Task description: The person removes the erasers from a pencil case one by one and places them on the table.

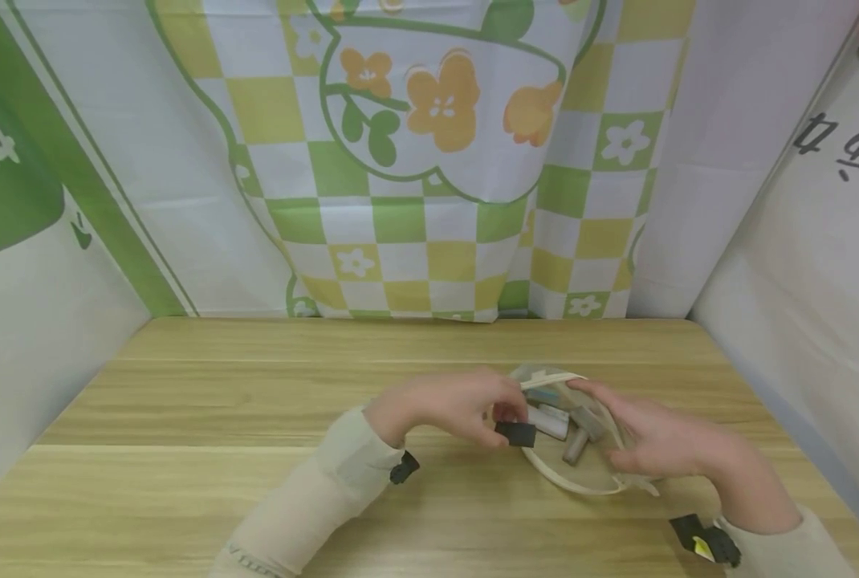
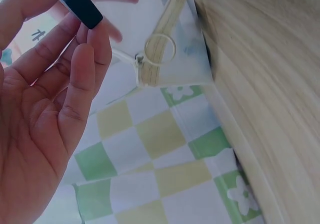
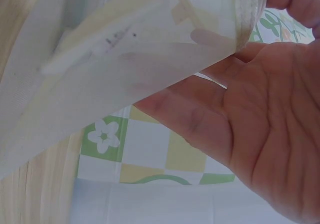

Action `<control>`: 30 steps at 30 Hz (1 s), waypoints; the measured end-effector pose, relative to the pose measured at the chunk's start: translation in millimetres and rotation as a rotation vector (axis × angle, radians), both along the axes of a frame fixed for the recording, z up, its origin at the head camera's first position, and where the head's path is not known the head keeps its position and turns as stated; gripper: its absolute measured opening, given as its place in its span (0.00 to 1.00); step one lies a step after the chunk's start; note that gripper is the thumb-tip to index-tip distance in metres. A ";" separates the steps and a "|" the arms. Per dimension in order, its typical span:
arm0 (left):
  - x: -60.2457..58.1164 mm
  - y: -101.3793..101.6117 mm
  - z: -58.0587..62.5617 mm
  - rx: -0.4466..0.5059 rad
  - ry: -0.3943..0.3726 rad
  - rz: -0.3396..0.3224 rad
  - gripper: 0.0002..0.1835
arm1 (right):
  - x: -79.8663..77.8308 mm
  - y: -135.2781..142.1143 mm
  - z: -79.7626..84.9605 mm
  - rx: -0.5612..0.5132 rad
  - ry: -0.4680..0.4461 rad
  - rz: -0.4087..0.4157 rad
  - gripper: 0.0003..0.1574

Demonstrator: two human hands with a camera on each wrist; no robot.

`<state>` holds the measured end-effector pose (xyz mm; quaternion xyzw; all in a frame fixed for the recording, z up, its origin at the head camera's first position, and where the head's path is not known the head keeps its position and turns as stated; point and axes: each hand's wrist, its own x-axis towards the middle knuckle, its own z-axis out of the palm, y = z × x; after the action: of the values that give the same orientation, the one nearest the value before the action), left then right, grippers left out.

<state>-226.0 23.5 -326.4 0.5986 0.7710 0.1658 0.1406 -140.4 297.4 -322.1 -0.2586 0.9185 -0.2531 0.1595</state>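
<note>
My left hand [image 1: 454, 405] pinches a small black rectangular block [image 1: 516, 434] between thumb and fingertips, at the left side of the pouch mouth. The block looks dark teal in the left wrist view. The translucent zippered pouch [image 1: 570, 485] has a cream rim and stands open on the table. My right hand [image 1: 664, 437] grips the pouch's right rim, its fingers showing through the wall in the right wrist view. Inside lie a white cylindrical piece [image 1: 547, 422], a grey block [image 1: 587, 423] and a brownish-grey stick [image 1: 576, 447].
The pouch stands on a wood-grain table [image 1: 220, 482], right of its middle. A checked, flowered curtain [image 1: 429, 225] hangs along the back edge. White printed panels close in the left and right sides. A round ring [image 2: 160, 48] hangs on the pouch's zipper.
</note>
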 end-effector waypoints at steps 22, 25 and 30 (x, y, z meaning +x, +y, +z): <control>-3.5 -28.9 9.8 0.019 0.004 0.058 0.13 | 1.4 0.2 3.2 0.006 -0.005 -0.006 0.58; -3.9 -32.7 9.2 0.019 0.004 0.074 0.14 | 1.6 -0.2 2.5 -0.001 -0.011 -0.008 0.59; -5.7 -39.8 6.5 0.001 0.012 0.121 0.13 | 2.0 -1.6 1.6 0.001 0.005 -0.006 0.59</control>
<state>-231.7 -16.2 -319.9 0.5518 0.8066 0.1707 0.1253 -138.3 295.8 -320.5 -0.2561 0.9198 -0.2526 0.1567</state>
